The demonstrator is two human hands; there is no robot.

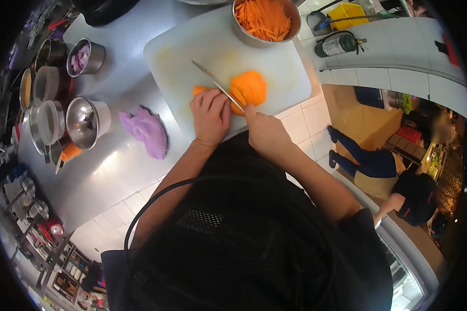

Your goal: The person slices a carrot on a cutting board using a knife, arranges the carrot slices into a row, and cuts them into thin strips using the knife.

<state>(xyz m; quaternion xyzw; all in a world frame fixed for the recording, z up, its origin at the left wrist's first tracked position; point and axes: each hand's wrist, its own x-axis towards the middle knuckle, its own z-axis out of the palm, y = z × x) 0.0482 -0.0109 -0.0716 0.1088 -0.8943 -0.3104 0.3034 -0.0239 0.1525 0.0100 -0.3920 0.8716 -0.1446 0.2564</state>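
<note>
My left hand (211, 115) is closed on a carrot (200, 90), its fingers curled over the piece so that only an orange end shows. In my right hand (267, 129) is a knife (213, 76), gripped by the handle, its blade slanting up and left across the board beside my left fingers. Right of the blade, thin carrot slices (249, 88) lie overlapped in a pile. All of this rests on a white cutting board (171, 62). A metal bowl (241, 35) of shredded carrot (267, 19) stands at the board's far edge.
A purple cloth (145, 132) lies left of the board on the steel table (120, 67). Farther left are a metal bowl (88, 122), a small pot (95, 57) with purple pieces and a peeler (60, 161) near an orange carrot piece (70, 151). Another person (415, 199) stands to the right.
</note>
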